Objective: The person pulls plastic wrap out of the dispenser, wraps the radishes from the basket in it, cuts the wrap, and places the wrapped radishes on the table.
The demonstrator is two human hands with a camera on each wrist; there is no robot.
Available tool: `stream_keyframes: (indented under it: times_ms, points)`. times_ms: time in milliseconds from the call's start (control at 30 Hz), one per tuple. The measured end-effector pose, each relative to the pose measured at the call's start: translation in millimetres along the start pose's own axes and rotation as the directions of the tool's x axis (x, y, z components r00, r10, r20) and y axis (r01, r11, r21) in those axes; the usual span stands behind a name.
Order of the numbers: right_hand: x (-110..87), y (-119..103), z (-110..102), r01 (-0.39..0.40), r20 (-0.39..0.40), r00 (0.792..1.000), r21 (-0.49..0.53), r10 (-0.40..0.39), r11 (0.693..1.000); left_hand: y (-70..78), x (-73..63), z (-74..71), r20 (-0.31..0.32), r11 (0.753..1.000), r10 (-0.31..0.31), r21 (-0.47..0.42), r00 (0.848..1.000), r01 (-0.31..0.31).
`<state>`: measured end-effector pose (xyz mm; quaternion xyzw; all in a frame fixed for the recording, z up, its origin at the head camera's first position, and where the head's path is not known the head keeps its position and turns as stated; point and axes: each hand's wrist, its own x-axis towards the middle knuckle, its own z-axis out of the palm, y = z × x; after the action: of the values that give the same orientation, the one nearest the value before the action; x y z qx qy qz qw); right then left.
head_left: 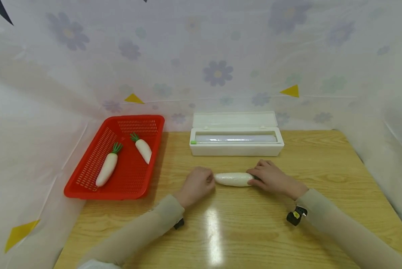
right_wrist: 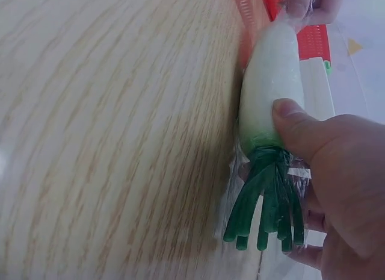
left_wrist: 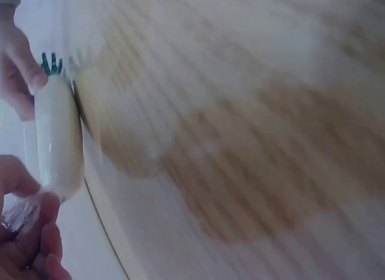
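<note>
A white radish (head_left: 234,179) with green leaf stalks (right_wrist: 267,199) lies level over the table, wrapped in clear plastic film. At its tapered end, my left hand (head_left: 197,185) pinches the gathered film (left_wrist: 23,214) between thumb and curled fingers. My right hand (head_left: 275,178) holds the leafy end, its thumb (right_wrist: 292,114) along the radish's side and the other fingers behind it. In the head view that hand hides most of the stalks. Film hangs loosely about the stalks in the right wrist view.
Behind the hands stands a white film dispenser box (head_left: 236,150), lid raised, with a roll of film (head_left: 236,139) inside. A red plastic basket (head_left: 127,190) at the left contains two more radishes, one (head_left: 107,169) larger in view than the other (head_left: 143,150). A flowered curtain encloses the wooden table (head_left: 254,235).
</note>
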<state>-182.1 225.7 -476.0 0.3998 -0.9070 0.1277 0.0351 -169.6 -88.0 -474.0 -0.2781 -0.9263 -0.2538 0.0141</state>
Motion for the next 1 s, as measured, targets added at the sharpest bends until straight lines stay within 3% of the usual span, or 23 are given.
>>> stream_keyframes:
  times_ms: [67, 133, 267, 333, 467, 667, 867, 1000]
  points:
    - [0.8, 0, -1, -0.002, 0.004, 1.0, 0.001, 0.002, 1.0, 3.9, 0.6, 1.9, -0.008, 1.0, -0.003, -0.024, 1.0, 0.003]
    - [1.6, 1, -1, -0.004, 0.01, 1.0, -0.001, 0.004, 1.0, 5.8, 1.9, 3.1, 0.002, 0.994, -0.031, -0.107, 1.0, 0.031]
    - [2.1, 5, 0, 0.0, 0.016, 1.0, -0.016, 0.0, 1.0, 5.3, 3.8, 4.0, 0.045, 0.957, -0.081, -0.275, 0.996, 0.09]
    - [1.9, 7, 1, 0.003, 0.019, 1.0, -0.021, -0.003, 1.0, 3.3, 4.6, 5.3, 0.058, 0.946, -0.089, -0.306, 0.994, 0.103]
    - [1.4, 9, 2, 0.002, 0.028, 1.0, -0.013, -0.001, 1.0, 1.0, 6.3, 8.9, 0.041, 0.944, -0.102, -0.31, 0.994, 0.11]
    - [0.0, 8, 4, -0.037, 0.059, 0.998, 0.027, 0.035, 0.999, 4.3, 8.5, 12.8, -0.04, 0.942, -0.14, -0.312, 0.989, 0.121]
    - [-1.9, 6, 4, -0.034, 0.054, 0.998, 0.056, 0.031, 0.998, 4.6, 9.9, 17.2, -0.09, 0.951, -0.128, -0.293, 0.988, 0.097]
    - [-1.6, 7, 5, -0.013, 0.034, 0.999, 0.047, 0.012, 0.999, 1.9, 12.0, 18.3, -0.081, 0.954, -0.101, -0.289, 0.992, 0.074]
